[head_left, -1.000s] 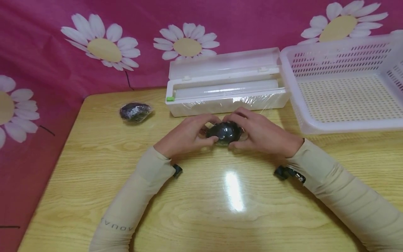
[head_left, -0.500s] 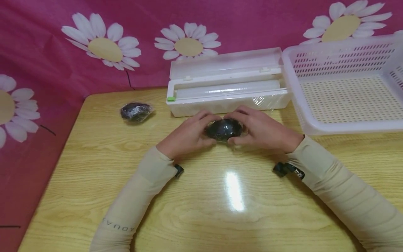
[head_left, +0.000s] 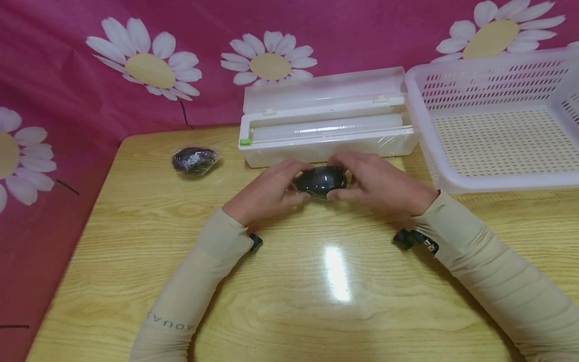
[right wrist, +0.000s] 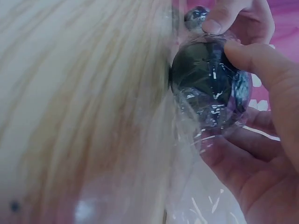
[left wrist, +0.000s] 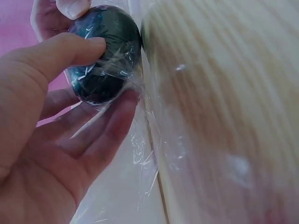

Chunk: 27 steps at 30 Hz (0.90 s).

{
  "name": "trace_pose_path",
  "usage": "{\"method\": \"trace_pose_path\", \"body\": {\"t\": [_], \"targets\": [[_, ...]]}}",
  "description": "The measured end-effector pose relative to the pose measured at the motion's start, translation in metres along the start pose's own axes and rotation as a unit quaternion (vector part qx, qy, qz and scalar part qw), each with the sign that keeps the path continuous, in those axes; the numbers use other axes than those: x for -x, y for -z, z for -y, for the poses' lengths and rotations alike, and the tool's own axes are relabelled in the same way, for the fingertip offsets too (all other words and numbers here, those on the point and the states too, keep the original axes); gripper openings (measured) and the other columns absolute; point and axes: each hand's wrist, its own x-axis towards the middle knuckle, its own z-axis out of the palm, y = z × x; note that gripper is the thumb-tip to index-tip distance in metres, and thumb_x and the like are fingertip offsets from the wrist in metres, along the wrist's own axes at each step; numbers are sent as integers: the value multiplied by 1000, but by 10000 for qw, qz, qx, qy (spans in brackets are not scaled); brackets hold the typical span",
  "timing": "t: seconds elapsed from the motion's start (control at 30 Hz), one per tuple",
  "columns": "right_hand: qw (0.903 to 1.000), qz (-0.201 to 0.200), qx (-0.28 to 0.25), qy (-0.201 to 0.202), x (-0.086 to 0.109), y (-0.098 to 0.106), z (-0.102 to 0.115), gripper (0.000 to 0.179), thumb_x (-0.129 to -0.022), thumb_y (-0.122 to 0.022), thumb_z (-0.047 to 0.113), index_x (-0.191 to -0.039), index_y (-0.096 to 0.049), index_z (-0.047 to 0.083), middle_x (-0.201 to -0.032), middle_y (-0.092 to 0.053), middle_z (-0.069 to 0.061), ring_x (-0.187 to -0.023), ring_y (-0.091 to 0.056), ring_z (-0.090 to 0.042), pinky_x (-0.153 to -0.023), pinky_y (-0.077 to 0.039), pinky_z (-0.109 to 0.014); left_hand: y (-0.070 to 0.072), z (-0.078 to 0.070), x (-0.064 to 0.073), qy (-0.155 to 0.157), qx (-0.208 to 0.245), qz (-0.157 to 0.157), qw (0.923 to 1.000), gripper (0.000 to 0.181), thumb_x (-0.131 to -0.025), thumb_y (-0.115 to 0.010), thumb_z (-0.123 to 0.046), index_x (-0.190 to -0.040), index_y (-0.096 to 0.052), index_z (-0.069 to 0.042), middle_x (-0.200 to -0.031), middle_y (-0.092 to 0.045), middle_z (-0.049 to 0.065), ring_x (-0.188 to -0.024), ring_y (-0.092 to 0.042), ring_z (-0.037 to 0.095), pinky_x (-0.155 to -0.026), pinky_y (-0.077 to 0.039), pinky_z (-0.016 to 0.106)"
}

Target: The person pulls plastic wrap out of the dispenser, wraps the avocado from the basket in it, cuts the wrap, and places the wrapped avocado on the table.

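Observation:
A dark, glossy avocado (head_left: 323, 181) with clear cling film round it sits low at the table, between my two hands. My left hand (head_left: 273, 193) grips its left end. In the left wrist view the thumb lies on the avocado (left wrist: 110, 51) and the fingers are beneath, touching loose film (left wrist: 145, 154). At the other end my right hand (head_left: 377, 183) holds it, thumb on the near side and fingers on the far side. The right wrist view shows wrinkled film on the avocado (right wrist: 201, 70). A second wrapped avocado (head_left: 194, 161) lies at the left.
Just behind my hands stands a white cling film box (head_left: 330, 148), its lid up and a film roll (head_left: 325, 126) inside. A white perforated basket (head_left: 436, 166) is at the right. Behind the wooden table (head_left: 280, 281) hangs a pink flowered cloth (head_left: 208, 30).
Both hands stay on the avocado, which has shifted slightly away from me and turned a little. Less stretched film shows at the front of the box.

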Motion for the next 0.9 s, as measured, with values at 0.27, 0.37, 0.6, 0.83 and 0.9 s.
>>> {"method": "trace_pose_path", "body": {"t": [0.27,0.37,0.6,0.83,0.9], "targets": [[9998,-126,172,24,0,-2,0,55,-85,-71,47,-127,-54,16,-118,-61,0,-95,-57,-16,-84,-50,-31,0,-2,-1,-110,-253,-171,9995,60,-89,-68,-29,-142,-48,-11,-140,-51,6,-127,-50,17,-110,-44,34],[9996,-160,236,39,0,-2,-1,57,-85,-71,47,-128,-54,15,-122,-60,-2,-97,-57,-17,-87,-51,-33,-1,-3,0,-135,-186,-238,9995,68,-87,-71,-29,-146,-40,-15,-145,-47,6,-132,-47,19,-113,-41,36],[9992,-252,239,219,0,-2,-1,60,-84,-73,46,-132,-55,17,-134,-48,-2,-115,-52,-17,-101,-49,-40,-3,-4,-1,-58,-181,-381,9991,56,-87,-72,-29,-135,-50,-11,-138,-48,5,-128,-48,17,-111,-43,33],[9987,-365,216,280,1,-1,-1,71,-79,-79,38,-139,-49,14,-139,-45,-4,-122,-49,-18,-105,-47,-42,-3,-3,-1,38,-328,-554,9979,56,-90,-68,-29,-138,-50,-8,-141,-45,6,-130,-43,18,-114,-39,32],[9990,-325,211,242,1,0,-1,70,-80,-79,36,-139,-48,16,-140,-45,-3,-125,-47,-19,-108,-45,-44,-3,-2,0,66,-373,-494,9981,57,-92,-67,-30,-141,-48,-9,-142,-44,6,-132,-43,18,-116,-37,33]]}}
